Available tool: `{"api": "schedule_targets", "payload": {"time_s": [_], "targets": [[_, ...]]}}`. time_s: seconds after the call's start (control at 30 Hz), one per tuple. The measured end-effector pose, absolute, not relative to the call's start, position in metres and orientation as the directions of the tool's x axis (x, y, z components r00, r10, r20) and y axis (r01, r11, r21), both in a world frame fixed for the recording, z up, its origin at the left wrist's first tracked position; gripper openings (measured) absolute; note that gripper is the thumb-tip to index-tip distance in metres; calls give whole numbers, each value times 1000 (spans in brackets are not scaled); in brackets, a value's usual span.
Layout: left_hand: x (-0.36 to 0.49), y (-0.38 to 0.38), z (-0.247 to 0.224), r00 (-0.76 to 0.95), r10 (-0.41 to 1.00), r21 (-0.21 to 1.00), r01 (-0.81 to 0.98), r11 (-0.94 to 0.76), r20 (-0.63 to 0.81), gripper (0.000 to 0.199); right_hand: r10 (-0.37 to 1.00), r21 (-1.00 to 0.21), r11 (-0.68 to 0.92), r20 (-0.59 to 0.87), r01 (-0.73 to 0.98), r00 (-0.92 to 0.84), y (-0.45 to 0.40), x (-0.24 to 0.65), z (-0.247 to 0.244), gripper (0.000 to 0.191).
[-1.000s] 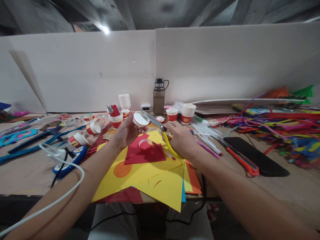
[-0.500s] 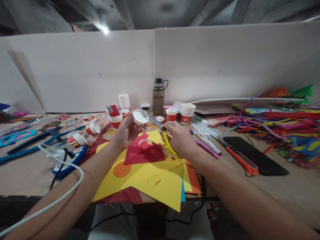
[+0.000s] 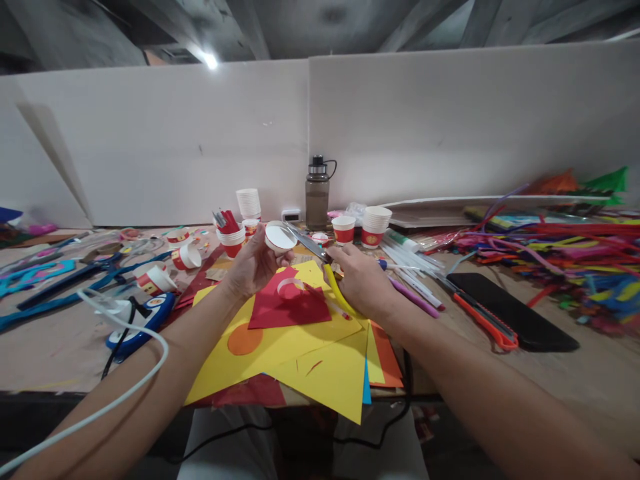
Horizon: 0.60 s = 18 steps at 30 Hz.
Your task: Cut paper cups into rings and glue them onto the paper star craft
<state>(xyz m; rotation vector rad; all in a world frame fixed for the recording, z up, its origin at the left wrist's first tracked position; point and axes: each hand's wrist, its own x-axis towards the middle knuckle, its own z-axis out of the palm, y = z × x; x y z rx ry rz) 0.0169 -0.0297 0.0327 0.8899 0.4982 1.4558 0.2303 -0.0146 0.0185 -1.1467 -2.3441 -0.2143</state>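
My left hand (image 3: 254, 267) pinches a cut-down paper cup (image 3: 280, 237), a shallow white round piece, tilted with its white face toward me. My right hand (image 3: 361, 277) grips scissors (image 3: 316, 249) with yellow handles. The blades reach left to the cup piece's right edge; whether they close on it I cannot tell. Below both hands lies a red paper sheet (image 3: 287, 310) with a curled white strip (image 3: 290, 287) on it. Yellow sheets (image 3: 320, 383) spread beneath, with an orange paper circle (image 3: 245, 339) on the left.
A water bottle (image 3: 317, 200) stands by the back panel. Paper cups (image 3: 343, 231) flank it. On the right lie a red utility knife (image 3: 485, 317), a black phone (image 3: 515, 313) and a colorful pile of pipe cleaners (image 3: 565, 253). Left are a blue glue gun stand-like object (image 3: 150, 320) and a white cable (image 3: 145, 383).
The cup piece has turned very slightly in my left hand. Both hands and the scissors stay nearly in place.
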Motion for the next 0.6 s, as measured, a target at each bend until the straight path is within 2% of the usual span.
{"api": "schedule_targets", "payload": {"time_s": [0.37,0.6], "targets": [[14,-28,34,97,977,790,-607,-92,188,43,689,-78,628,518,774,-506,-14,229,18,36],[16,-31,37,154,978,826,-562,-30,140,45,700,-69,615,507,785,-504,-15,230,20,37]]}}
